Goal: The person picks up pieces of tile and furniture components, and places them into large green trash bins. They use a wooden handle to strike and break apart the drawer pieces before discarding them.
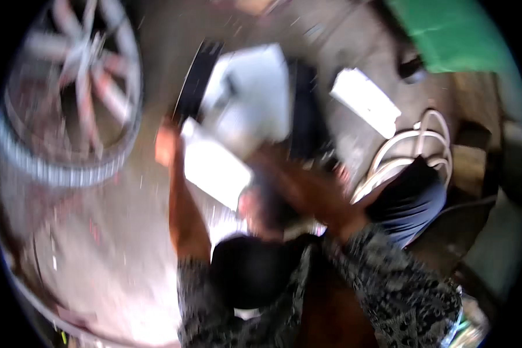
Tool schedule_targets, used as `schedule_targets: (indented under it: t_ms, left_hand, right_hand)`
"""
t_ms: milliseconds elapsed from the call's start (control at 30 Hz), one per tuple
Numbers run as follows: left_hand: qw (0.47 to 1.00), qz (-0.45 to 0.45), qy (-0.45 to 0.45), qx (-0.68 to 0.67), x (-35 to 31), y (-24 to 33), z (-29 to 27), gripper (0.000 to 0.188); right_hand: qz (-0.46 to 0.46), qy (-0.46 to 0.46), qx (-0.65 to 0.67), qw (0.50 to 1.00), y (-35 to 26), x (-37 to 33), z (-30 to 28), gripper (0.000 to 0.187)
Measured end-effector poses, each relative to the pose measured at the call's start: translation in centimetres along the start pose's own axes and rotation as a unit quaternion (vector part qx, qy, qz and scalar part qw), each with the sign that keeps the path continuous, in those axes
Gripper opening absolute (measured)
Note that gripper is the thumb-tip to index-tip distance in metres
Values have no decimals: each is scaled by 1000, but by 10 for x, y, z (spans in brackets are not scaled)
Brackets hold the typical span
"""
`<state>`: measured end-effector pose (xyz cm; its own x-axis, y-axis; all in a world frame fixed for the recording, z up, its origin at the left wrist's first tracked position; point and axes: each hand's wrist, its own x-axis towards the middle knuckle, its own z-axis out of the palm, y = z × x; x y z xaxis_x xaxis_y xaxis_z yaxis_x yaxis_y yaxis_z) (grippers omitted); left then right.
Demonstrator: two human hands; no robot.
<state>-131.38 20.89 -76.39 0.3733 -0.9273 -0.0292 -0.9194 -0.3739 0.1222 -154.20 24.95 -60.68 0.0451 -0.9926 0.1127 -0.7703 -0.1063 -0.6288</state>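
**Flanking a white panel with two bare hands**

Blurred by motion, the left hand [167, 144] is at the left edge of the white panel [217, 165], its fingers bunched rather than spread; whether they are closed on the panel, I cannot tell. The right hand [262, 153] is near the panel's upper right edge, too smeared to show how wide it is or whether it holds anything.

The panel looks flat, bright and straight-edged, slanting down to the right between the two forearms. Just beyond it is a pale, boxy piece [267, 81], with a black strip [197, 78] along that piece's left side and a dark part [304, 110] along its right. Well to the panel's right lie a second white piece [365, 101] and a coiled pale hose [438, 124]; well to its left is a large spoked wheel [75, 177].
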Motion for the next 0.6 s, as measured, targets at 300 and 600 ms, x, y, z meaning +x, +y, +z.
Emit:
schedule_targets:
  t_ms: [300,600]
  left_hand:
    - [988,-141,-29,-61,-34,-17,-50,75]
    - [985,-85,-130,-76,-34,-17,-62,93]
  right_hand:
    - [451,221,536,679,148,-60,-96,23]
    - [317,143,664,662,234,-7,-247,46]
